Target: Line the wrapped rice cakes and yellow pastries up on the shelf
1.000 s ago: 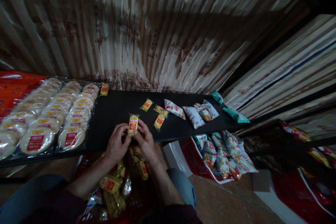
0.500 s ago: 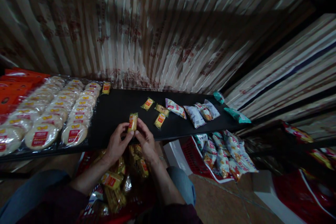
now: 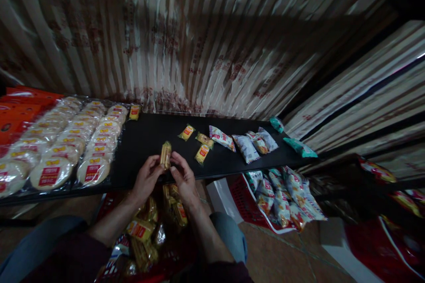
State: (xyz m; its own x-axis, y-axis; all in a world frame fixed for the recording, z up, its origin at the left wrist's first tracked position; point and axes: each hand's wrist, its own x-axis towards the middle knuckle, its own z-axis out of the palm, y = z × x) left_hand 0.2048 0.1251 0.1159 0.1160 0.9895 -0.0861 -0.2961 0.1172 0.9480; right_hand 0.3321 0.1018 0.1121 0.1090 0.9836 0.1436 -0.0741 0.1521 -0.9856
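Observation:
Just over the front edge of the black shelf (image 3: 149,132), a small clear-wrapped packet of biscuit sticks (image 3: 165,154) stands upright between my hands. My left hand (image 3: 148,179) pinches it from the left, thumb and fingers closed at its lower part. On the other side, my right hand (image 3: 184,180) has curled fingertips against the packet's right edge. The side facing me shows golden sticks rather than a label. Below my forearms, a red basket (image 3: 105,203) holds many similar yellow packets (image 3: 142,228).
Rows of round white packaged crackers (image 3: 93,170) and orange packs (image 3: 20,110) fill the shelf's left. One yellow packet (image 3: 134,112) stands at the back. Several loose snack packets (image 3: 221,137) lie to the right. Another red basket (image 3: 244,194) with snack bags sits on the floor.
The packet has been turned in my fingers: its orange label faced me before, and now the golden sticks show. My right fingers have loosened slightly. The things on the shelf stay put.

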